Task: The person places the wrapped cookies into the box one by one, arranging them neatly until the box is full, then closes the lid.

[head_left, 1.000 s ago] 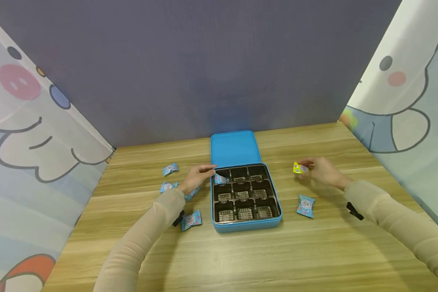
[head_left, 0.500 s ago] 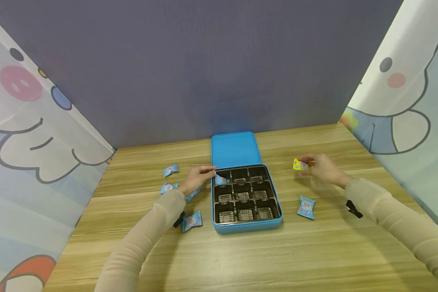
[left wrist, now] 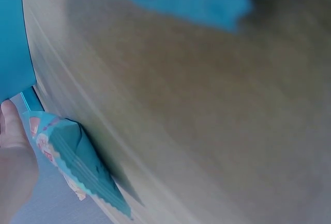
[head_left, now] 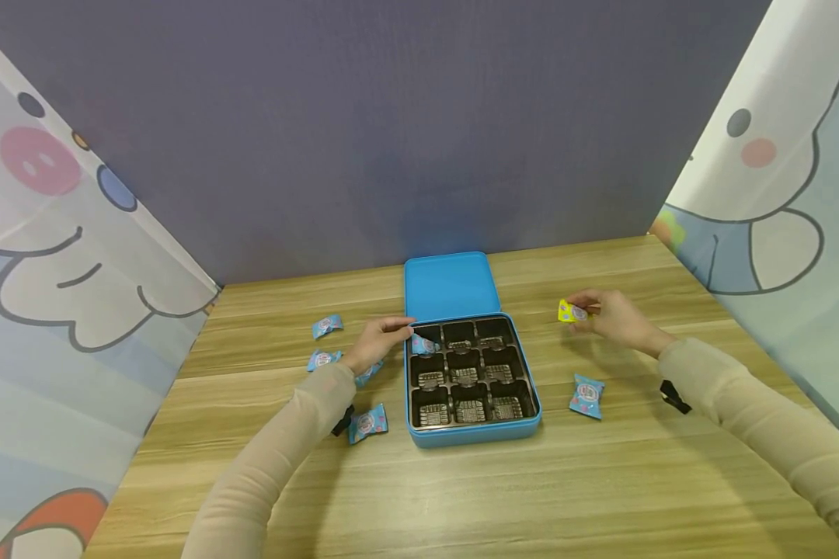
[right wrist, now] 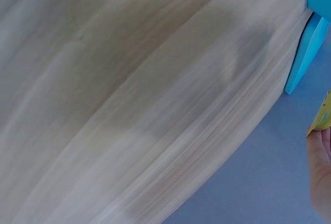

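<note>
A blue tin box (head_left: 475,435) with a black tray of several square compartments stands mid-table, its lid (head_left: 450,286) tipped back. A blue wrapped candy (head_left: 424,344) lies in the tray's far left compartment. My left hand (head_left: 376,341) has its fairly straight fingers and thumb at the box's left rim, beside that candy. Right of the box, my right hand (head_left: 618,320) pinches a yellow wrapped candy (head_left: 571,312) between thumb and fingers, above the table. The right wrist view shows only an edge of the yellow wrapper (right wrist: 323,118) at the fingertips.
Several blue wrapped candies, including one candy (head_left: 367,424), lie left of the box around the left forearm. Another blue candy (head_left: 587,396) lies right of the box. A dark grey panel (head_left: 391,140) rises behind the wooden table (head_left: 461,505), with printed curtains at both sides.
My right hand has lifted slightly and shifted a little to the left with the yellow candy. The left hand stays at the box's rim.
</note>
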`<state>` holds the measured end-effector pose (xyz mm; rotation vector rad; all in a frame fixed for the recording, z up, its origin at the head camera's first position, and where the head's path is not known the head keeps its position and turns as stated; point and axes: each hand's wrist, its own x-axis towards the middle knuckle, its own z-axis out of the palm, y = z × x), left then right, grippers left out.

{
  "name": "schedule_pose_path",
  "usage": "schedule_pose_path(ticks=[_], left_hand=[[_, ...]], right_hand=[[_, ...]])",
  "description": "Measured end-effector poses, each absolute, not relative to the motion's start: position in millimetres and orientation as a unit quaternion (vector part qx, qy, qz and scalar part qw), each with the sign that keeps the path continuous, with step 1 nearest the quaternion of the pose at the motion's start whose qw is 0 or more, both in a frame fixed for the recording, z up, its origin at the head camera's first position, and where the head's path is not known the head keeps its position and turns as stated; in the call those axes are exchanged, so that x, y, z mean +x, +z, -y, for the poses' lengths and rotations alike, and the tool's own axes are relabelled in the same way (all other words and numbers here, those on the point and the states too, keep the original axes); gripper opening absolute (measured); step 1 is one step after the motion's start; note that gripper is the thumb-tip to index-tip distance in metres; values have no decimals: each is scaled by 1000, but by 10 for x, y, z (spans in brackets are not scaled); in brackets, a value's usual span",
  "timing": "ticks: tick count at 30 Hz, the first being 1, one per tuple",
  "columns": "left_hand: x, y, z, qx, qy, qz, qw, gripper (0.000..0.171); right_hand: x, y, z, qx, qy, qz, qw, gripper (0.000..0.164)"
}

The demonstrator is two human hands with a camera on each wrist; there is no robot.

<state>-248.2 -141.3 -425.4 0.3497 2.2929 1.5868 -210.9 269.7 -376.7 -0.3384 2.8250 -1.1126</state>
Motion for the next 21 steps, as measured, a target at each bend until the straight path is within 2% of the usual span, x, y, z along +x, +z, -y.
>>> schedule_pose_path(ticks=[21], left_hand=[[-2482,-4254,1422,133,555,-804,166,37]], right_hand=[[-2089,-3644,-2549,-114,-357,-926,53,51]])
